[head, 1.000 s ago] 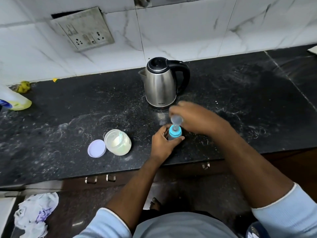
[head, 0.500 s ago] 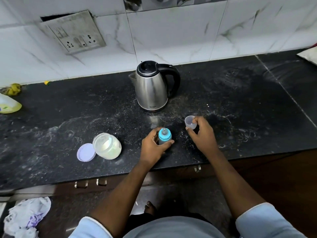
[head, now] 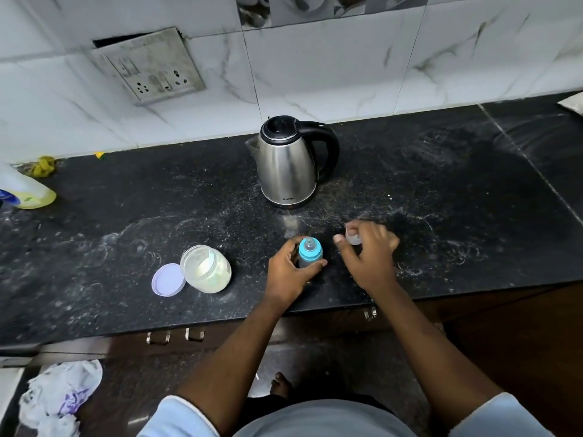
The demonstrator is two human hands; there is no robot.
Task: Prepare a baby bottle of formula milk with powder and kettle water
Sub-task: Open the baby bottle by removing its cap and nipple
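A small baby bottle (head: 310, 252) with a blue collar and clear teat stands upright on the black counter near its front edge. My left hand (head: 288, 272) is wrapped around its body from the left. Just right of it, my right hand (head: 367, 257) holds the bottle's clear cap (head: 353, 238) low at the counter, between thumb and fingertips; the hand is blurred. A steel kettle (head: 288, 167) with a black lid and handle stands behind the bottle. An open jar of pale powder (head: 206, 268) stands to the left, with its lilac lid (head: 168, 280) lying beside it.
The black stone counter (head: 441, 190) runs to a white tiled wall with a socket plate (head: 150, 66). A yellow-white bottle (head: 26, 193) lies at the far left edge. Crumpled plastic bags (head: 60, 395) lie on the floor at the lower left.
My right hand lifted the clear cap off the bottle's teat, carried it right and lowered it to the counter. My left hand stayed on the bottle.
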